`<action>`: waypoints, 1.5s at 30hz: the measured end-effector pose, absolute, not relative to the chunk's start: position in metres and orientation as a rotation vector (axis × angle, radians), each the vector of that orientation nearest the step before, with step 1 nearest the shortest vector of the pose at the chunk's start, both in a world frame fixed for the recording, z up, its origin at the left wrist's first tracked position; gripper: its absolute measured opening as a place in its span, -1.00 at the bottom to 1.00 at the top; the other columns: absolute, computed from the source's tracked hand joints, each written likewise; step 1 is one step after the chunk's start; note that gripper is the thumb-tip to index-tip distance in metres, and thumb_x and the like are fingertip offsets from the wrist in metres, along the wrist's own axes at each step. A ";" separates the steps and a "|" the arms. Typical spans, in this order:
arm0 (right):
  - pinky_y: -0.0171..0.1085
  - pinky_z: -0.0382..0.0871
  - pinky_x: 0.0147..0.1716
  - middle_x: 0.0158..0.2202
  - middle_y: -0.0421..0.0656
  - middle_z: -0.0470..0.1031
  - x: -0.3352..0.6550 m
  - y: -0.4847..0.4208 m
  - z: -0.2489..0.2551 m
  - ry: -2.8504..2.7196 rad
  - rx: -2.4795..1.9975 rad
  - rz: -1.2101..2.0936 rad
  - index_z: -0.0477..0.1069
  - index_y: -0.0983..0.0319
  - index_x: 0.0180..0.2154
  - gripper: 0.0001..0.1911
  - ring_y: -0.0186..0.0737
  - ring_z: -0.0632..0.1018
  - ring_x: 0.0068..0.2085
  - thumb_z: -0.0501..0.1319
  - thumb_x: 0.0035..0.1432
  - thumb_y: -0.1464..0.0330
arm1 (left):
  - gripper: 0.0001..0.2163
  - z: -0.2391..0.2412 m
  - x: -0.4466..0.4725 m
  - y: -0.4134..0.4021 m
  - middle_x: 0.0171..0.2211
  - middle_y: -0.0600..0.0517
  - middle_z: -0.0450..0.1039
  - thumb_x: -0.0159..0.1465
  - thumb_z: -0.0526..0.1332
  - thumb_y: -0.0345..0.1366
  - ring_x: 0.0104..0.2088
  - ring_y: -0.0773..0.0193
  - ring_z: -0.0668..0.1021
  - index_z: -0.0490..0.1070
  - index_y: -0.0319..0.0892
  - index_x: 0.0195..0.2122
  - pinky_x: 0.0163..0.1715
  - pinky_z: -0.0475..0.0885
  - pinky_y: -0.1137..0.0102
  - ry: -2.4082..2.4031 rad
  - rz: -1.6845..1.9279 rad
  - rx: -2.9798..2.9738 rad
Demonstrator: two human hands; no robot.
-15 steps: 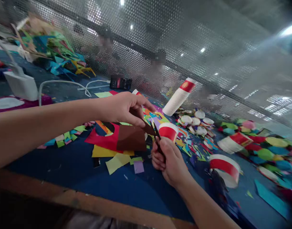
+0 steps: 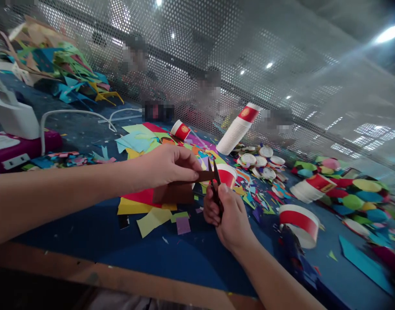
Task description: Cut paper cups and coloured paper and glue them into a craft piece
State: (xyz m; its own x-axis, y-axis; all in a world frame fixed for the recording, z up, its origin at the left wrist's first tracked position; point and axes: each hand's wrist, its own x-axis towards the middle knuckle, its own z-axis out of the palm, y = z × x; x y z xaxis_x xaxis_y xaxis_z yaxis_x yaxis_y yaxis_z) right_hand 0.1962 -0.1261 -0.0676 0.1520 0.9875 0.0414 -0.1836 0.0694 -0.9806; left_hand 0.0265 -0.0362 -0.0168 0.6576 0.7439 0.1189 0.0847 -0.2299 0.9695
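Note:
My left hand pinches a brown paper sheet at its upper right edge, holding it just above the blue table. My right hand is closed round the handles of dark scissors. Their blades stand open around the brown paper's right corner. A red and white paper cup lies just behind the blades. Red paper and yellow paper lie under the brown sheet.
Coloured paper scraps litter the table. A stack of paper cups leans at the back, more cups lie right, beside coloured paper discs. A white box with cable sits left. A mesh screen stands behind; people sit beyond it.
My left hand has drawn the brown paper lower and closer, flatter to the table. The scissors' blades have opened around its corner. The view shifted slightly left.

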 end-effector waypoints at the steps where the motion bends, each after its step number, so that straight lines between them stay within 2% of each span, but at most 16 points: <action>1: -0.49 -0.04 -0.73 -0.71 -0.41 0.11 0.196 -0.126 -0.067 -0.993 -1.095 1.147 0.34 0.23 -0.49 -0.48 -0.54 0.08 -0.71 0.33 0.00 -0.10 | -0.91 -0.017 0.027 -0.038 -0.54 0.20 0.43 0.01 0.30 -0.31 -0.50 0.42 0.43 0.45 -0.16 -0.44 -0.48 0.26 0.51 0.673 0.702 1.704; 6: -0.50 -0.04 -0.73 -0.71 -0.41 0.11 0.197 -0.125 -0.067 -0.996 -1.099 1.151 0.34 0.23 -0.49 -0.47 -0.55 0.08 -0.70 0.33 0.00 -0.10 | -0.91 -0.018 0.029 -0.041 -0.52 0.19 0.44 0.00 0.29 -0.34 -0.47 0.40 0.47 0.42 -0.16 -0.45 -0.43 0.32 0.50 0.675 0.698 1.644; 13: -0.50 -0.03 -0.72 -0.69 -0.40 0.06 0.197 -0.129 -0.068 -1.003 -1.088 1.122 0.29 0.23 -0.54 -0.49 -0.54 0.09 -0.68 0.35 0.03 -0.05 | -0.93 -0.019 0.029 -0.040 -0.52 0.19 0.46 0.00 0.29 -0.33 -0.48 0.40 0.46 0.44 -0.15 -0.47 -0.47 0.31 0.51 0.645 0.703 1.670; 21: -0.49 -0.06 -0.75 -0.72 -0.41 0.08 0.196 -0.127 -0.064 -0.968 -1.059 1.091 0.35 0.22 -0.51 -0.48 -0.54 0.05 -0.71 0.34 -0.02 -0.10 | -0.92 -0.020 0.031 -0.044 -0.50 0.16 0.47 0.02 0.29 -0.37 -0.45 0.36 0.50 0.38 -0.15 -0.47 -0.42 0.37 0.48 0.613 0.724 1.581; 29: -0.48 -0.05 -0.76 -0.73 -0.41 0.08 0.195 -0.126 -0.065 -0.993 -1.037 1.134 0.33 0.21 -0.53 -0.50 -0.53 0.05 -0.72 0.36 -0.04 -0.07 | -0.90 -0.021 0.032 -0.048 -0.54 0.18 0.42 0.04 0.28 -0.32 -0.51 0.43 0.44 0.36 -0.18 -0.48 -0.49 0.30 0.52 0.608 0.647 1.513; 35: -0.47 -0.05 -0.74 -0.71 -0.39 0.10 0.194 -0.128 -0.067 -1.017 -1.047 1.153 0.34 0.21 -0.52 -0.53 -0.52 0.07 -0.71 0.34 0.02 -0.04 | -0.89 -0.024 0.033 -0.047 -0.56 0.19 0.38 0.04 0.29 -0.33 -0.53 0.44 0.39 0.36 -0.18 -0.48 -0.51 0.22 0.51 0.612 0.638 1.541; 45: -0.46 -0.06 -0.74 -0.72 -0.40 0.09 0.194 -0.129 -0.066 -1.015 -1.045 1.150 0.34 0.21 -0.52 -0.54 -0.52 0.05 -0.71 0.32 0.04 -0.03 | -0.90 -0.024 0.035 -0.049 -0.55 0.18 0.38 0.06 0.27 -0.35 -0.51 0.42 0.41 0.34 -0.18 -0.50 -0.46 0.25 0.48 0.615 0.639 1.525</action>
